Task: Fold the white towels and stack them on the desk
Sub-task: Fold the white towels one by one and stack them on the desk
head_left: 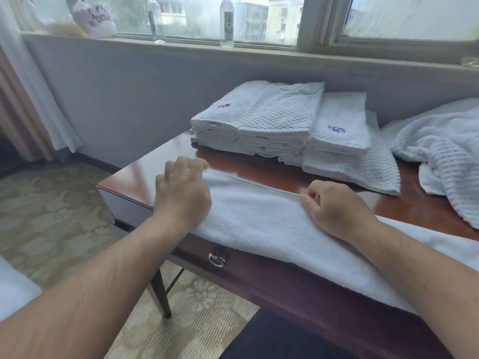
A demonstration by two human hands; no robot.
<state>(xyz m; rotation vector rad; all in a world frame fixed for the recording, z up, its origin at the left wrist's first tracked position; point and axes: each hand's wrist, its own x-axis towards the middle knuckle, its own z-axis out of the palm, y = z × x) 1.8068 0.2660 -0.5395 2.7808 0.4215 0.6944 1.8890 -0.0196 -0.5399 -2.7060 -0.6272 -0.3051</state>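
While gripping the far hem of the white towel (259, 224) with both hands, easy to spoil the fold. Lying as a strip along the near edge of the desk (145, 182), hanging a little over it. Held by the left hand (182, 193) at the left end, with fingers (193, 163) curled over the hem; pinched by the right hand (334, 208) further right, between thumb and forefinger. Probably risky to pull unevenly: then a crooked fold. Risky also to release early: with such overhang on glossy wood, possibly sliding to the floor (64, 203). Better not to bump the far folded stack (280, 120).
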